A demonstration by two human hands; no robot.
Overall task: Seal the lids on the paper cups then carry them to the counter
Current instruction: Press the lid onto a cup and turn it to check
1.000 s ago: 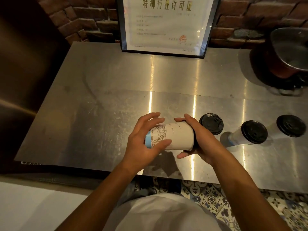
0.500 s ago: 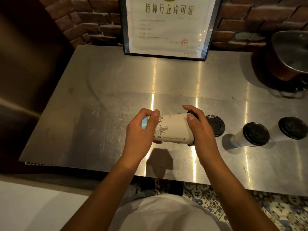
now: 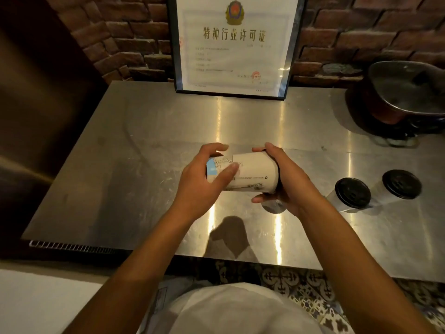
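Observation:
I hold a white paper cup (image 3: 255,172) with a blue band at its base on its side above the steel table (image 3: 144,169). My left hand (image 3: 199,186) grips the base end, thumb across the printed side. My right hand (image 3: 291,184) wraps the rim end, and only a sliver of the black lid shows past its fingers. Two more paper cups with black lids (image 3: 352,192) (image 3: 401,184) stand on the table to the right. Part of another cup (image 3: 274,206) shows under my right hand.
A framed certificate (image 3: 233,44) leans on the brick wall at the back of the table. A metal pot (image 3: 407,92) sits at the back right. A dark metal panel (image 3: 36,116) borders the table's left side. Patterned floor tiles (image 3: 301,285) lie below the front edge.
The cup has turned in my hands, and my right hand has shifted round its rim end. The third cup's lid is now hidden behind my right hand.

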